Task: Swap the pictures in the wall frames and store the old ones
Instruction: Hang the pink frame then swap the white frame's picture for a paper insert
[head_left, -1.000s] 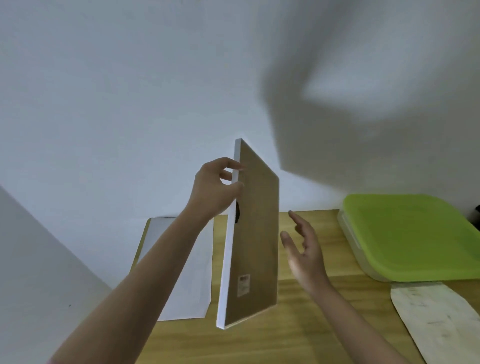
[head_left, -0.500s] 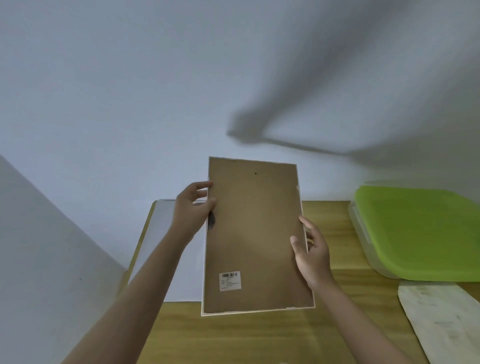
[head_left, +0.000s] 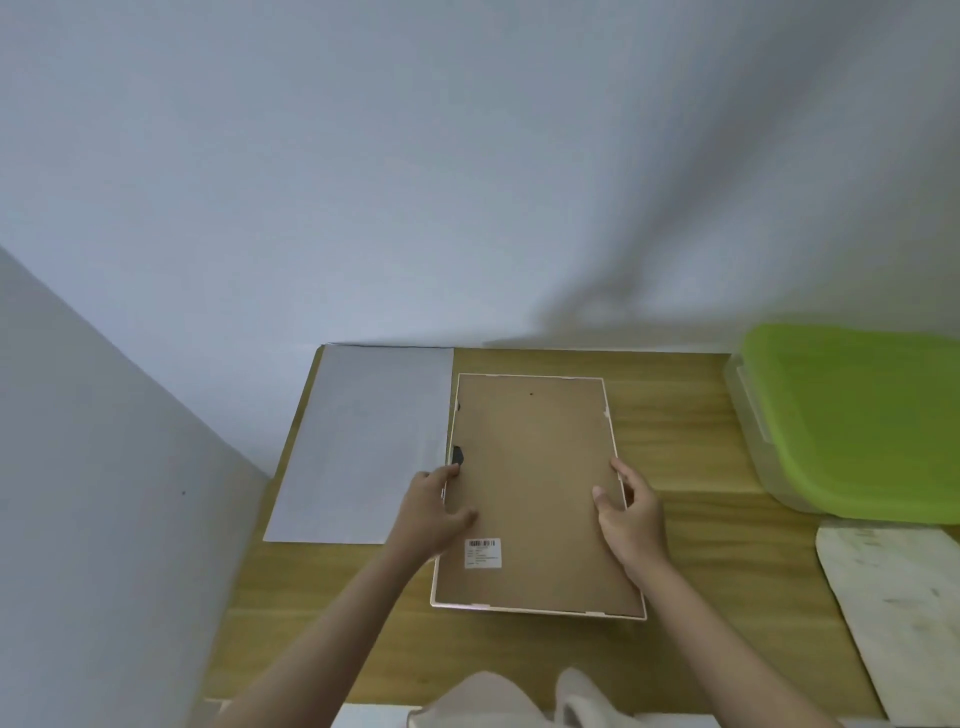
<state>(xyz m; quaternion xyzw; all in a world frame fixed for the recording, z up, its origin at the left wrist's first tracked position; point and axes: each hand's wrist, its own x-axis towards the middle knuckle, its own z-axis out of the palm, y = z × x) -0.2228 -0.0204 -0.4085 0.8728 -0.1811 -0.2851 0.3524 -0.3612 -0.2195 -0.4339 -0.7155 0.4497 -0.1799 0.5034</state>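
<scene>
Lowered since half a second ago, picture frame (head_left: 535, 493) now lies face-down on the tabletop (head_left: 685, 571).
Left hand (head_left: 431, 514) and right hand (head_left: 631, 519) each keep a curled grip on its side edges; backing board unopened, white sheet (head_left: 363, 441) beside it, green-lidded storage box (head_left: 857, 421) closed, so swapping and storing remain.

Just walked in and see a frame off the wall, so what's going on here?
A person has a picture frame face down on the wooden table, brown backing up. The left hand grips its left edge and the right hand its right edge. The backing looks closed. A white sheet lies to the left, a green-lidded box to the right.
</scene>
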